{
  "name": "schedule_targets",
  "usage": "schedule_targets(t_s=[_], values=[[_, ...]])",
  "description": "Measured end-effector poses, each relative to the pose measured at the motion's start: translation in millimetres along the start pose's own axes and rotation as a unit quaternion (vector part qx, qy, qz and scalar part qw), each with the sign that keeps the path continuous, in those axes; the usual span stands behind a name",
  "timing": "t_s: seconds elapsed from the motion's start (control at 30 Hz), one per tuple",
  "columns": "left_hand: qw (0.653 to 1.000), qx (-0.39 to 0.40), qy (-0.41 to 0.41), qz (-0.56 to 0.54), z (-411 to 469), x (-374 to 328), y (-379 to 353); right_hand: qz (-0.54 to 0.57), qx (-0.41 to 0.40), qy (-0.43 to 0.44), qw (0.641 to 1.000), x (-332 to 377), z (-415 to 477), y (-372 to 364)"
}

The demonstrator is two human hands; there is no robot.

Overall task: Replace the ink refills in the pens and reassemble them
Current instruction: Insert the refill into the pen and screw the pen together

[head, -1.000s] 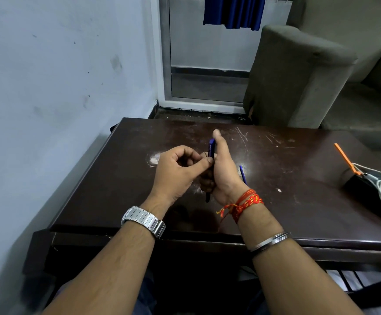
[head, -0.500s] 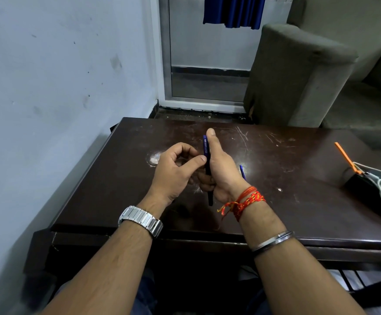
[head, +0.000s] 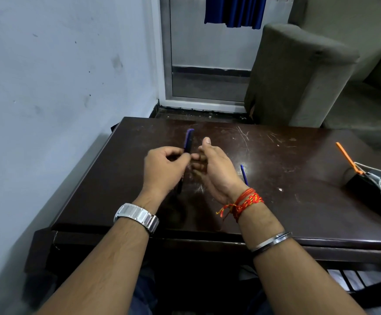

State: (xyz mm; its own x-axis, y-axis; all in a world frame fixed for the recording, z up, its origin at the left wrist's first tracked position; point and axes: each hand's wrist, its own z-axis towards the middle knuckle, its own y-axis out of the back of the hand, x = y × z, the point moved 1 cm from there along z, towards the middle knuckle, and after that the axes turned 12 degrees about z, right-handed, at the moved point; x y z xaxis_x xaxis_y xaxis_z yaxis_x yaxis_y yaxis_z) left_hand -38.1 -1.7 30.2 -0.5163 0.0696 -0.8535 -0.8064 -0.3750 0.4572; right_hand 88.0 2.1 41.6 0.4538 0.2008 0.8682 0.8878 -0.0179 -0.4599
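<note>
A dark blue pen [head: 189, 139] stands nearly upright over the dark wooden table [head: 303, 173], gripped at its middle by my left hand [head: 164, 169]. Its upper end rises above my fingers and its lower end shows below my palm. My right hand [head: 216, 171] hovers just to the right, thumb up and fingers loosely curled, with nothing in it. Its fingertips are close to my left thumb. A thin blue refill [head: 244, 175] lies on the table just beyond my right wrist.
A black box with white cables [head: 371, 189] and an orange strip [head: 346, 158] sit at the table's right edge. A grey wall [head: 60, 87] runs along the left side. A grey armchair [head: 298, 71] stands behind the table.
The pen has passed from my right hand to my left and shifted left. My right hand has let go and opened.
</note>
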Motion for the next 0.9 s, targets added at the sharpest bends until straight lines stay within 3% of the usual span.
schedule_targets(t_s=[0.13,0.23,0.4,0.9], values=[[0.990,-0.020,0.079,0.112,14,21,14,-0.060,-0.078,0.059,0.993,0,11,15],[0.969,-0.002,0.127,0.211,21,38,21,-0.101,-0.099,0.078,0.987,-1,14,21],[0.945,0.040,0.173,0.274,25,46,19,-0.127,-0.114,0.090,0.981,-5,16,24],[0.958,0.022,0.134,0.251,23,45,13,-0.167,-0.119,0.099,0.974,-8,15,27]])
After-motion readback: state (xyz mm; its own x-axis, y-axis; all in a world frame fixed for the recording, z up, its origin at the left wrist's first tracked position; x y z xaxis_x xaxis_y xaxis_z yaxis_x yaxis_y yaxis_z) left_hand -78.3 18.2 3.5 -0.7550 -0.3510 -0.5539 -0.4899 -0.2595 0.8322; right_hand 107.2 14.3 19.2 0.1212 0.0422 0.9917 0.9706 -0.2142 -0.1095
